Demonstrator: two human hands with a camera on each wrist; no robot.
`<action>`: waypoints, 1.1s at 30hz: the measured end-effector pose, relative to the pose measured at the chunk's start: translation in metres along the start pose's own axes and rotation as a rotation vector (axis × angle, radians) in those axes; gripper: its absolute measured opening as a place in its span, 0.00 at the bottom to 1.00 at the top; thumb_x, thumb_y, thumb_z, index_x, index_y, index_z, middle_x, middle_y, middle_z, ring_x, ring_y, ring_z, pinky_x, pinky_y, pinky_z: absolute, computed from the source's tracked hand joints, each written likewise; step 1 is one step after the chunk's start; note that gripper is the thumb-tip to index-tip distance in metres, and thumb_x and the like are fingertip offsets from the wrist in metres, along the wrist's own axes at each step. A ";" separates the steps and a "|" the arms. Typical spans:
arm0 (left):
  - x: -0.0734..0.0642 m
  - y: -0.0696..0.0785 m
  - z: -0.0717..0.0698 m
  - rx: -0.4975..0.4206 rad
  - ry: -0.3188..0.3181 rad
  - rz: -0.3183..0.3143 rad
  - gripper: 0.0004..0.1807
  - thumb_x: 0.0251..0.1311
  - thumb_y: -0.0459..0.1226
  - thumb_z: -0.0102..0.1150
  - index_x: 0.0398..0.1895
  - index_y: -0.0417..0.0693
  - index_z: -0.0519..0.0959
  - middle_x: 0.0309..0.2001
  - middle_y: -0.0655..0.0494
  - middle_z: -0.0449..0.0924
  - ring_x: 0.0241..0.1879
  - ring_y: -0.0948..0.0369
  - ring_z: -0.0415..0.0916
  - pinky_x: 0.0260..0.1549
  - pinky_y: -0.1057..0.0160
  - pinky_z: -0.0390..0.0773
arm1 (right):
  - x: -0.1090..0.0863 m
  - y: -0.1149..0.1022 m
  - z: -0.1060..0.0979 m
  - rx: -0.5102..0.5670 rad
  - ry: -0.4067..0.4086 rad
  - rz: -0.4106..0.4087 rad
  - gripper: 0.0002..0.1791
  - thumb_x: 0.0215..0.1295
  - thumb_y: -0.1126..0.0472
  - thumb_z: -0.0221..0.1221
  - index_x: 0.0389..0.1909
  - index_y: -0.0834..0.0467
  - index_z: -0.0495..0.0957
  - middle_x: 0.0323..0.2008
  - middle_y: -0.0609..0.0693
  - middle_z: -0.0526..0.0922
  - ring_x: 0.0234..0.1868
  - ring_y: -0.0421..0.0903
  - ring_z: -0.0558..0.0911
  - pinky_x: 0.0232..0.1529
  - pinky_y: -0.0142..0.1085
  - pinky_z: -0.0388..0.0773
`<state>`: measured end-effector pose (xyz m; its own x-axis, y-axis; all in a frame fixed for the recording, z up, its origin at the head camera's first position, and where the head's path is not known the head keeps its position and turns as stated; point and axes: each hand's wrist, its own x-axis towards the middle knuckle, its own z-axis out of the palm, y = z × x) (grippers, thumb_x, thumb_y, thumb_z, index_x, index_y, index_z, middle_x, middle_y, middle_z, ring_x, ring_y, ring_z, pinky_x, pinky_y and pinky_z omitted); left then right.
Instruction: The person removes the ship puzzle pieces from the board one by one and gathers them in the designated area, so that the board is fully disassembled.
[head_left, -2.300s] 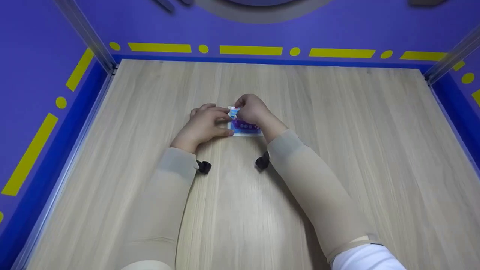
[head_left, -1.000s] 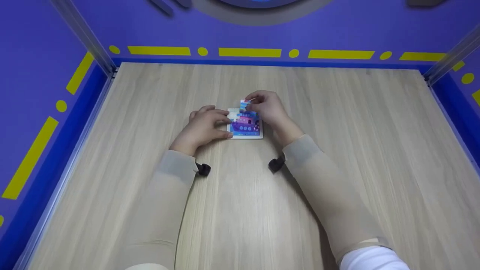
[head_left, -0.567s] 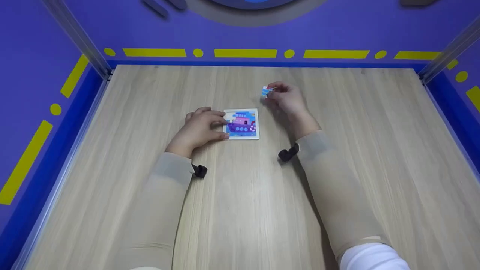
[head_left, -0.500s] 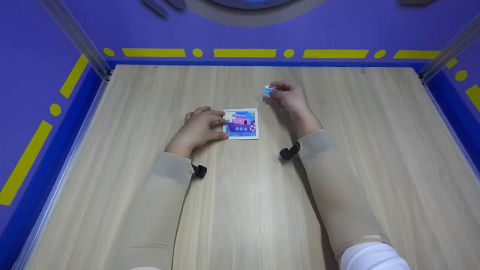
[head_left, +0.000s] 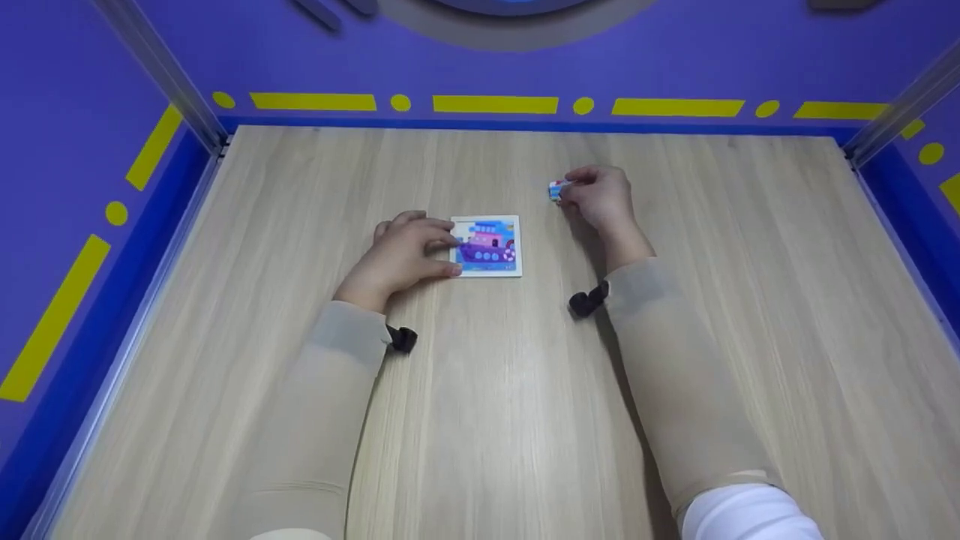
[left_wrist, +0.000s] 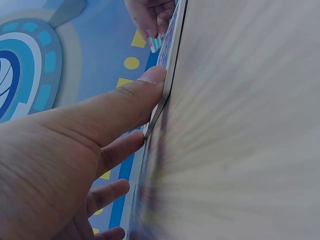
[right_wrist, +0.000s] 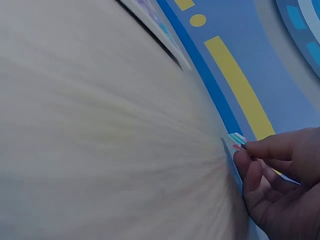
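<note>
A small square jigsaw puzzle with a white frame (head_left: 519, 259) lies on the table, showing a purple and pink ship. A pale bare patch shows at its upper left. My left hand (head_left: 397, 259) rests at its left edge, the thumb on the near corner and other fingertips farther up; in the left wrist view the thumb (left_wrist: 125, 107) presses the frame's edge. To the right and farther back, my right hand (head_left: 602, 199) pinches a blue-and-white striped puzzle piece (head_left: 555, 190) with some red on it. In the right wrist view the puzzle piece (right_wrist: 237, 138) is between thumb and forefinger, mostly covered.
The wood-grain table (head_left: 480, 420) spreads around both hands. Blue panels with yellow dashes (head_left: 495, 104) stand along its back and sides. A small black wrist camera (head_left: 587, 301) sits by each sleeve cuff.
My right hand has carried the pinched piece from over the puzzle to the right, leaving a pale patch at the upper left. The left hand has stayed at the puzzle's left edge.
</note>
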<state>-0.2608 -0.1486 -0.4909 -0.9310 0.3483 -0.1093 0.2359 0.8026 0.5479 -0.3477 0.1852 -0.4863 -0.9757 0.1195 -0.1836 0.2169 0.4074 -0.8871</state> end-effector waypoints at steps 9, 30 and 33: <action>0.000 0.001 -0.001 0.006 0.000 0.009 0.29 0.68 0.55 0.80 0.69 0.58 0.89 0.84 0.61 0.75 0.91 0.46 0.53 0.86 0.37 0.48 | 0.003 0.003 0.001 -0.269 0.052 -0.058 0.17 0.78 0.64 0.65 0.62 0.66 0.88 0.60 0.62 0.90 0.50 0.49 0.83 0.49 0.36 0.81; -0.001 0.001 -0.002 0.005 -0.010 0.008 0.29 0.68 0.55 0.79 0.69 0.59 0.89 0.84 0.60 0.75 0.92 0.46 0.52 0.87 0.37 0.47 | -0.001 -0.003 0.005 -0.265 0.036 -0.088 0.21 0.84 0.60 0.62 0.71 0.63 0.85 0.65 0.61 0.88 0.57 0.50 0.85 0.57 0.41 0.85; -0.002 0.001 -0.002 0.005 -0.008 0.003 0.29 0.68 0.55 0.80 0.69 0.59 0.89 0.84 0.60 0.75 0.92 0.46 0.52 0.87 0.37 0.46 | -0.006 -0.008 0.012 -0.253 0.026 -0.114 0.21 0.84 0.60 0.62 0.71 0.61 0.85 0.62 0.60 0.87 0.54 0.50 0.84 0.54 0.40 0.84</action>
<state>-0.2597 -0.1493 -0.4887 -0.9280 0.3544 -0.1147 0.2398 0.8041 0.5439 -0.3441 0.1703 -0.4830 -0.9939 0.0817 -0.0744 0.1094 0.6323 -0.7669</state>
